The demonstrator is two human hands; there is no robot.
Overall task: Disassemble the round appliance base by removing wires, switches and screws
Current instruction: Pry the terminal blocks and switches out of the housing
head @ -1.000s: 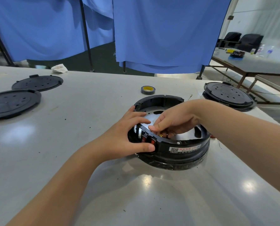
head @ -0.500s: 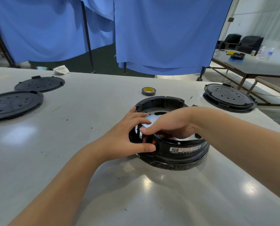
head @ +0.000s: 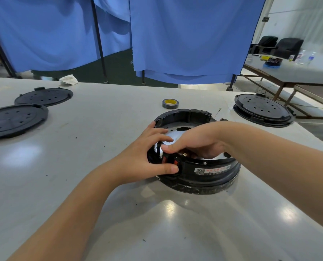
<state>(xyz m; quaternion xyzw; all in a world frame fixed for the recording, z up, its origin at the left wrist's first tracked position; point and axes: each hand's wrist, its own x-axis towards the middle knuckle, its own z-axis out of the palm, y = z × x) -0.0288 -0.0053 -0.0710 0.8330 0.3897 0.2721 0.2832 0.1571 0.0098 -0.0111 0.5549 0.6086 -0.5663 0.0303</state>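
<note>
We cannot see what our right hand (head: 198, 142) does inside the round black base (head: 204, 170): its fingers curl down behind the near rim beside the switches (head: 172, 160), and whether they pinch anything there is hidden from us. Our left hand (head: 147, 155) grips the base from the left, thumb pressed on the outer wall just below the switches and fingers hooked over the rim. The switches show only as two small red rockers in black housings, with a bit of brass terminal behind them. The base sits on the smooth, glossy grey table (head: 81, 185), a little right of centre; it is hard plastic with a shiny metal plate inside, pierced by holes, and a white label on its wall too small to read. Beyond it lies a roll of grey tape with a yellow core (head: 170, 103). Two flat black perforated covers (head: 42, 96) lie far left, one cut off by the frame, and a similar stacked cover (head: 263, 110) far right. Blue cloth (head: 185, 38) hangs behind.
</note>
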